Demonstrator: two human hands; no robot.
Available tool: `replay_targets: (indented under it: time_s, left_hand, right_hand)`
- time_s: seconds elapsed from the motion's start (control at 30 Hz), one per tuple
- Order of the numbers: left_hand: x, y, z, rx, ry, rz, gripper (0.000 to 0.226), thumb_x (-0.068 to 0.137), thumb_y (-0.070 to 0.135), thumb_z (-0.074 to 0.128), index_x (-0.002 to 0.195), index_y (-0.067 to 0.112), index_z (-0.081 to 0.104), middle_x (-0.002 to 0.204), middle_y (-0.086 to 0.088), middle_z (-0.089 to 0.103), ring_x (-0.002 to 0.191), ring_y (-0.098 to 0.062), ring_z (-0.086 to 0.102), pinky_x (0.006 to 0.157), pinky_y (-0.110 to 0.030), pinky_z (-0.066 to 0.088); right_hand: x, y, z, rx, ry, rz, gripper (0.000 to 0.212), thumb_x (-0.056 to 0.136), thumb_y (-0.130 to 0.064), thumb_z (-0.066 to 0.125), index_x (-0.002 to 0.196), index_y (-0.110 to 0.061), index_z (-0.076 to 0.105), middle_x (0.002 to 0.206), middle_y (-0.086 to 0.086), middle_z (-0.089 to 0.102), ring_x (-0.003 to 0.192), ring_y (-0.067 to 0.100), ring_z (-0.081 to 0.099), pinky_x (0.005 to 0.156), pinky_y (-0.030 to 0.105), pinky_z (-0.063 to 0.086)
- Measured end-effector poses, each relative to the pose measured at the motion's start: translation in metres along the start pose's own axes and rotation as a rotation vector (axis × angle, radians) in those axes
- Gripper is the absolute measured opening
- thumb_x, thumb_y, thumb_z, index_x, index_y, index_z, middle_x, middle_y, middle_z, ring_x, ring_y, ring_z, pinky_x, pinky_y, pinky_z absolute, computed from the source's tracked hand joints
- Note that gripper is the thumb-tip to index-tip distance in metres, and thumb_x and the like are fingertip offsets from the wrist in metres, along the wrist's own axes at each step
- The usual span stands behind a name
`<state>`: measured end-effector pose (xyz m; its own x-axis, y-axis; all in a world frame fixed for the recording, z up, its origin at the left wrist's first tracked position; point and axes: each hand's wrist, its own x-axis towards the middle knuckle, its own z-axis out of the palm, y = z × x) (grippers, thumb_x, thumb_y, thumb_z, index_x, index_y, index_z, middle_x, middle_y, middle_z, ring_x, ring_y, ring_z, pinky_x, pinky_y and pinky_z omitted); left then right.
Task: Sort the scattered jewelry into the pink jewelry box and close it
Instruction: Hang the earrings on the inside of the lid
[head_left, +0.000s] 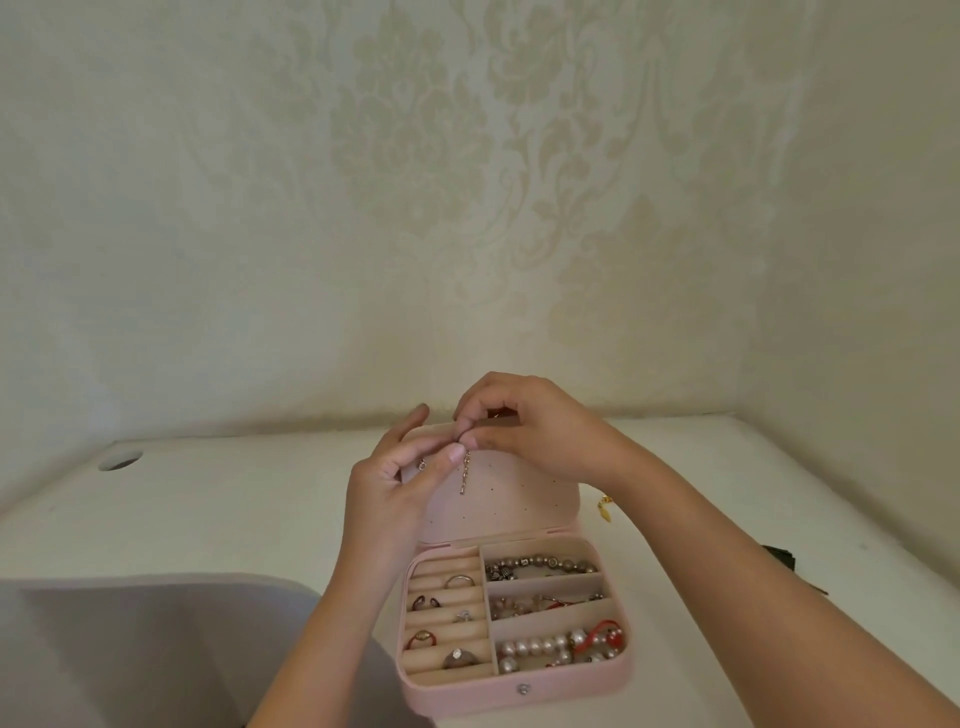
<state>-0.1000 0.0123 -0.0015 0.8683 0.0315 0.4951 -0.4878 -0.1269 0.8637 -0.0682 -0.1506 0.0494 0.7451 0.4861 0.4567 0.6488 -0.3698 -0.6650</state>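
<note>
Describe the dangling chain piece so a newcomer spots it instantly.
Find the pink jewelry box; its open lid stands behind the compartments. Against the lid's dotted panel, below where the left hand and right hand meet, hangs a thin chain earring: long and straight, unlike the small round piece left of it.

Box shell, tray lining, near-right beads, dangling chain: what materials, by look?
Pink jewelry box: likely faux leather, matte, smooth with soft rounded edges, metal snap. Lining: cream, velvety-looking fabric, no shine. Beads: pearl-like, glossy white highlights; real or imitation unclear. Chain: gold-tone metal, glinting links.
</note>
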Motion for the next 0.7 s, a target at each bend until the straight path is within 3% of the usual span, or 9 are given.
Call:
replay_targets:
  time_s: [0.1, 0.27, 0.37, 0.47, 0.57, 0.7]
  left_hand:
    - [0.0009, 0.0023, -0.0001, -0.039, -0.01, -0.009, 0.015, 0.075, 0.022, 0.068, 0.08, 0.032, 0.078, 0.098, 0.017, 0.072, 0.123, 0.008, 0.046, 0.106, -0.031, 0.037]
    - [0.003, 0.0047, -0.0008, -0.073, -0.039, -0.041, 0.037, 0.082, 0.009, 0.066, 0.076, 0.044, 0.075, 0.095, 0.03, 0.069, 0.117, 0.015, 0.048, 0.101, -0.024, 0.036]
    - [0.0043, 0.0056, -0.0014, -0.075, -0.056, -0.057, 0.032, 0.081, 0.014, 0.067, 0.075, 0.044, 0.075, 0.095, 0.033, 0.067, 0.119, 0.01, 0.049, 0.094, -0.018, 0.037]
    - [0.0057, 0.0052, -0.0028, -0.073, -0.034, -0.079, 0.013, 0.071, 0.029, 0.069, 0.076, 0.038, 0.077, 0.107, 0.025, 0.066, 0.118, 0.008, 0.05, 0.09, -0.015, 0.039]
    - [0.0065, 0.0053, -0.003, -0.092, -0.029, -0.096, 0.014, 0.067, 0.033, 0.069, 0.078, 0.034, 0.078, 0.115, 0.018, 0.063, 0.116, 0.008, 0.052, 0.086, -0.015, 0.04]
    - [0.008, 0.0051, -0.0022, -0.109, -0.028, -0.093, 0.012, 0.066, 0.034, 0.069, 0.073, 0.03, 0.078, 0.119, 0.016, 0.062, 0.115, 0.008, 0.054, 0.088, -0.017, 0.04]
  right_hand:
    - [-0.0003, 0.0003, 0.0003, 0.019, -0.001, -0.012, 0.006, 0.082, -0.011, 0.069, 0.085, -0.017, 0.07, 0.098, 0.004, 0.062, 0.094, 0.023, 0.059, 0.09, 0.045, 0.046]
    - [-0.0017, 0.0015, 0.0036, 0.101, 0.021, -0.041, 0.008, 0.084, -0.008, 0.066, 0.085, -0.015, 0.068, 0.096, 0.006, 0.063, 0.092, 0.027, 0.059, 0.086, 0.043, 0.047]
    - [-0.0018, 0.0017, 0.0048, 0.113, 0.029, -0.037, 0.009, 0.085, -0.008, 0.065, 0.086, -0.016, 0.067, 0.096, 0.006, 0.063, 0.089, 0.026, 0.058, 0.082, 0.036, 0.046]
    - [-0.0016, 0.0019, 0.0049, 0.101, 0.025, -0.017, 0.007, 0.088, -0.01, 0.063, 0.086, -0.016, 0.066, 0.095, 0.006, 0.062, 0.084, 0.017, 0.057, 0.079, 0.031, 0.045]
    - [-0.0014, 0.001, 0.0063, 0.071, 0.008, 0.01, 0.009, 0.09, -0.013, 0.06, 0.086, -0.021, 0.063, 0.091, -0.004, 0.059, 0.082, 0.006, 0.053, 0.078, 0.024, 0.042]
    - [-0.0016, 0.0013, 0.0074, 0.03, 0.006, 0.013, 0.008, 0.093, -0.015, 0.056, 0.087, -0.02, 0.059, 0.091, -0.005, 0.056, 0.08, 0.006, 0.051, 0.076, 0.025, 0.041]
